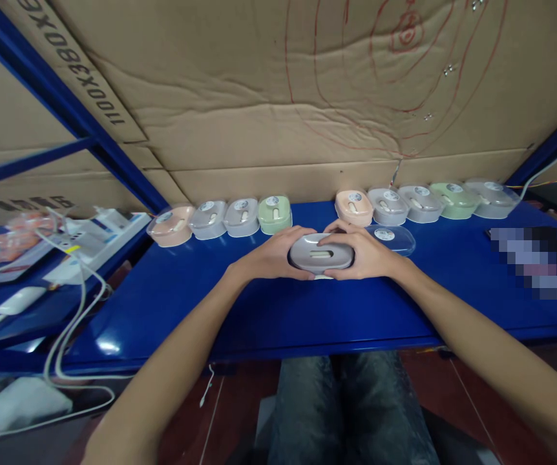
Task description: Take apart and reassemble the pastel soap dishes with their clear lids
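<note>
A grey oval box [302, 253] with a slot in its inner top is held between both hands above the blue table. My left hand [278, 253] wraps its left end, and my right hand [368, 252] wraps its right end with fingers over the far rim. Something pale [321, 254] shows in the slot; I cannot make out what it is. Just behind my right hand lies a clear oval lid [397, 239] with a round sticker, flat on the table and partly hidden by the hand.
Along the cardboard wall stand several lidded boxes: peach [169, 227], grey [208, 221] and green [275, 216] on the left, with a similar row [421, 203] on the right. White cables [82, 303] and a power strip [104, 245] lie left. A blurred patch [540, 265] covers something at right.
</note>
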The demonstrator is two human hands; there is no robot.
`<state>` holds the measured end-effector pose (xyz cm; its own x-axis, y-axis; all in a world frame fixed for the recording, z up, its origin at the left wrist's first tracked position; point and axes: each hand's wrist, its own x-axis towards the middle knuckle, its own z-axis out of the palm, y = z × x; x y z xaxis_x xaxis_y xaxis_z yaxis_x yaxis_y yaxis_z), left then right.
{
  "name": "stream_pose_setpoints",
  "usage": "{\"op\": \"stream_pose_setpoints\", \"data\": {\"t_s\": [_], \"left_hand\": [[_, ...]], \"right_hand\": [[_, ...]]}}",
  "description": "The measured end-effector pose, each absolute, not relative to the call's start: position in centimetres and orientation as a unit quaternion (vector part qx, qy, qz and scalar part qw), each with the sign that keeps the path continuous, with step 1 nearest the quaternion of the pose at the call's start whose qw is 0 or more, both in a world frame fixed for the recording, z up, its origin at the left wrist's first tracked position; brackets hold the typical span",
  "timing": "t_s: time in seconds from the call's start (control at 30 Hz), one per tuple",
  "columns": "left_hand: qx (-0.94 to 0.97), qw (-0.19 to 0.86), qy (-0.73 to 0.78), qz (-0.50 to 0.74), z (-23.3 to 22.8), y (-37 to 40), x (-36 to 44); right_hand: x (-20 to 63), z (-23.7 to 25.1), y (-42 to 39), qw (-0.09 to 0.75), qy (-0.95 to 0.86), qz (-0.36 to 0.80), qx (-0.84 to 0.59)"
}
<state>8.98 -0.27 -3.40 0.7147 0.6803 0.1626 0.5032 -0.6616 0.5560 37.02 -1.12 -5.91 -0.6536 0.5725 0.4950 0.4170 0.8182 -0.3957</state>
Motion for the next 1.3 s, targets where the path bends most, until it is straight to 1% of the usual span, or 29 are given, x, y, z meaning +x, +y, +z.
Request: {"op": "stream_pose_setpoints", "data": {"t_s": [0.67, 0.73, 0.8, 0.93, 1.03, 1.17, 1.27, 1.3], "left_hand": [[0.897, 0.229, 0.345, 0.156, -3.5, -0.8, 9.4], [0.897, 0.23, 0.344, 0.156, -3.6, -0.8, 9.4], [0.895, 0.232, 0.348, 0.153, -3.6, -0.8, 9.4], [0.894, 0.233, 0.353, 0.149, -3.6, -0.7, 9.4], [0.895, 0.229, 0.354, 0.146, -3.7, -0.6, 9.6], [0.899, 0.218, 0.353, 0.143, -4.0, -0.5, 9.7], [0.901, 0.202, 0.36, 0.131, -4.3, -0.5, 9.9], [0.903, 0.196, 0.361, 0.127, -4.4, -0.5, 10.0]], "right_hand": [[37.0, -5.7, -1.3, 0.25, -0.911, 0.15, -0.292], [37.1, -5.5, -1.4, 0.252, -0.91, 0.151, -0.292], [37.4, -5.1, -1.3, 0.273, -0.906, 0.146, -0.289], [38.6, -3.8, -0.8, 0.343, -0.88, 0.121, -0.306], [40.0, -2.7, -0.6, 0.366, -0.858, 0.093, -0.348], [42.6, -2.2, -1.9, 0.369, -0.833, 0.021, -0.412], [45.1, -3.5, -3.7, 0.363, -0.813, -0.036, -0.453], [46.0, -4.2, -4.3, 0.346, -0.809, -0.054, -0.472]]}}
